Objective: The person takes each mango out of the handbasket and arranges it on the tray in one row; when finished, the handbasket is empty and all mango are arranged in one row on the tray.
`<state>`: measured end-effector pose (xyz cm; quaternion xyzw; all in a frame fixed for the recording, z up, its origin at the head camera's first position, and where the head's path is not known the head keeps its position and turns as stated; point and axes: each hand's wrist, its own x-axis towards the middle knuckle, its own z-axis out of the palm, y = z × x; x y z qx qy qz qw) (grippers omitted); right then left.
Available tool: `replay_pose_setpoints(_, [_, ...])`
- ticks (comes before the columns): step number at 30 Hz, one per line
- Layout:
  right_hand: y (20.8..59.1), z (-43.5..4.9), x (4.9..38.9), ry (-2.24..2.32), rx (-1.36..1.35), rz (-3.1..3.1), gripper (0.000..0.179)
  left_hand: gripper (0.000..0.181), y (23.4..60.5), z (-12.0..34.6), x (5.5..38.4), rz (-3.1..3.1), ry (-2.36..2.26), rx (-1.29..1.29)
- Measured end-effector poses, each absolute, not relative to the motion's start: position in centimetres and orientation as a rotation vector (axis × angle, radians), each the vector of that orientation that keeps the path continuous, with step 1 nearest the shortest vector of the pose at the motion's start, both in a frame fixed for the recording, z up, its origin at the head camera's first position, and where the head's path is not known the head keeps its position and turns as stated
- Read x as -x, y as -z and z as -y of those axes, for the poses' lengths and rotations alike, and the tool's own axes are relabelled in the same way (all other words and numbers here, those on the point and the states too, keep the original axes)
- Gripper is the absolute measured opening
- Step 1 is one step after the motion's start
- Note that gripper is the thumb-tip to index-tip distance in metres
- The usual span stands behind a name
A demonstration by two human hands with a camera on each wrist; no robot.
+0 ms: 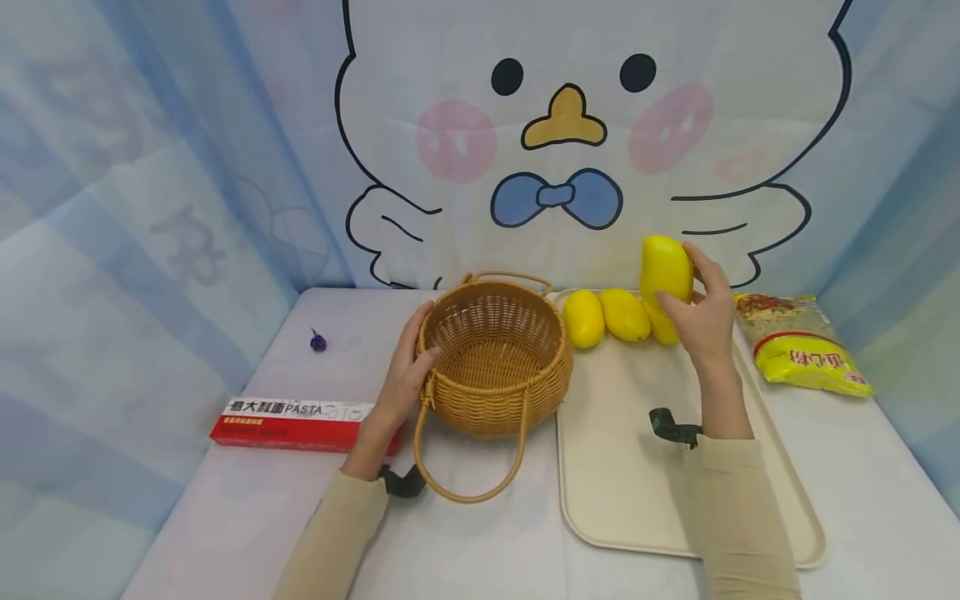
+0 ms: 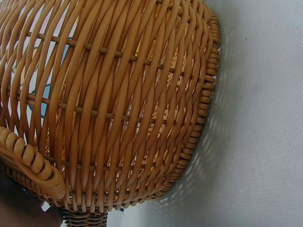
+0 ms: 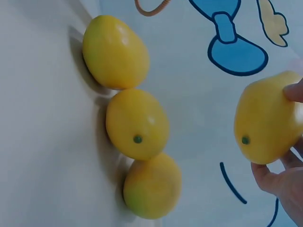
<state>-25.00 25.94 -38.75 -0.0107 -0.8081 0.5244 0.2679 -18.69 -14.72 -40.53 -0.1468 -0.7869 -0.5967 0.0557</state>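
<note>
A round wicker basket [image 1: 495, 358] stands upright on the table, its inside bare and one handle hanging down at the front. My left hand [image 1: 408, 367] grips its left side, thumb over the rim and fingers outside. In the left wrist view the basket's woven wall [image 2: 113, 104] fills most of the picture. My right hand [image 1: 705, 312] holds a yellow mango [image 1: 666, 268] raised above the back of the tray, pinched between thumb and fingers. Three more mangoes [image 3: 137, 124] lie side by side below it along the tray's back edge.
The cream tray [image 1: 630, 467] lies right of the basket. Beyond its right edge is a yellow food packet [image 1: 802, 346]. At left lie a red and white pasta box [image 1: 292, 423] and a small purple object [image 1: 318, 342]. A printed curtain [image 1: 555, 250] hangs behind the table.
</note>
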Motion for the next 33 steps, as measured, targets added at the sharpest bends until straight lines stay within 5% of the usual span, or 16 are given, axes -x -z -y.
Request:
replay_pose_setpoints(8, [39.8, -28.3, 24.9, -1.45, 0.233, 2.165, 0.068, 0.069, 43.7, 15.2, 20.5, 2.356, 1.81, 0.429])
replay_pose_setpoints(33, [44.1, -32.4, 26.0, -1.457, 0.589, 2.333, 0.07, 0.068, 43.7, 15.1, 20.5, 2.36, 1.813, 0.418])
